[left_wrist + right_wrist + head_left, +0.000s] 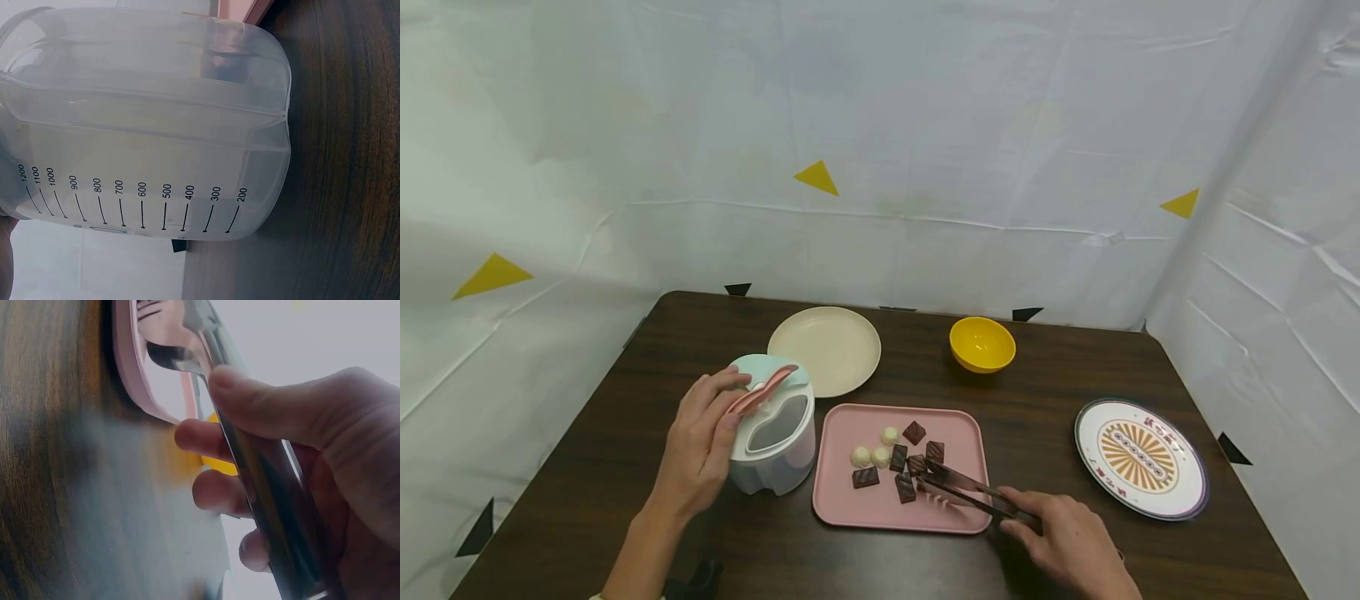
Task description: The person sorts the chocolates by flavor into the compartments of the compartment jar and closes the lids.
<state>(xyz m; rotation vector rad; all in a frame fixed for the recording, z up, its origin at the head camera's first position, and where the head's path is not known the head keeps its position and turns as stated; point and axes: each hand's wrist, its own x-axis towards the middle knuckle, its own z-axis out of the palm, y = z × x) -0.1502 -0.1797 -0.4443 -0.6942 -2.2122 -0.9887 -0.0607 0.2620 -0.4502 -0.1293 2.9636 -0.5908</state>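
My left hand is at the top of a translucent storage container, its thumb and fingers on either side of the lid's pink handle. In the left wrist view, black measuring marks run along the container wall. My right hand grips metal tongs, which slant over the right part of a pink tray. The tong tips are by the dark chocolates; whether they touch one cannot be told. Three white chocolates lie to the left. The right wrist view shows fingers around the tongs.
Behind the container lies a cream plate. A yellow bowl stands behind the tray, and a patterned plate lies at the right. Everything is on a dark wooden table, with white sheeting around it.
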